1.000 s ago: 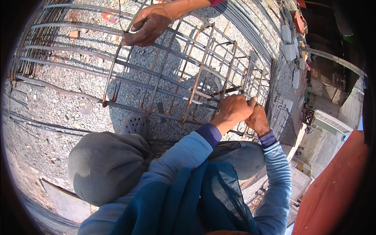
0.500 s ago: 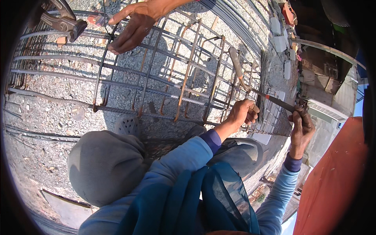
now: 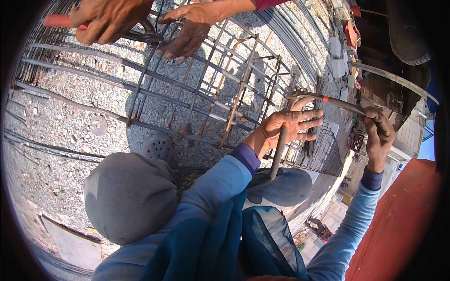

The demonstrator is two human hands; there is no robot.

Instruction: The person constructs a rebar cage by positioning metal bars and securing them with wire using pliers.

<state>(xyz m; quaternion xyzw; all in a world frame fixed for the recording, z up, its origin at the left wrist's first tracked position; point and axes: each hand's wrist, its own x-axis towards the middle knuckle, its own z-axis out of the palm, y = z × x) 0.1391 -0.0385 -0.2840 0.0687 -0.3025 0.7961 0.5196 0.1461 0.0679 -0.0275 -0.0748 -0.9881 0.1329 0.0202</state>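
My right hand (image 3: pixel 378 133) grips the end of one handle of a pair of metal pincers (image 3: pixel 344 102), which has an orange band near its head. The pincers' jaws lie above a rebar cage (image 3: pixel 206 108), and their other handle (image 3: pixel 278 157) points down toward my knee. My left hand (image 3: pixel 293 125) is open, fingers spread, against that second handle just below the jaws. At the upper left a co-worker's hand (image 3: pixel 110 18) holds red-handled pincers (image 3: pixel 58 21) at a crossing of the bars. Another hand (image 3: pixel 194 25) lies open beside those jaws.
Gravel (image 3: pixel 61 136) covers the ground under the cage. Long loose bars (image 3: pixel 286 33) run along the far side, near pale blocks (image 3: pixel 336 61). A grey clog (image 3: pixel 157 147) shows beside my knee (image 3: pixel 129 199). An orange-red surface (image 3: pixel 398 220) stands at the right.
The free handle of my pincers has swung from above the jaws to below. My left hand has spread its fingers. The co-worker's red-handled pincers have come to the bar crossing.
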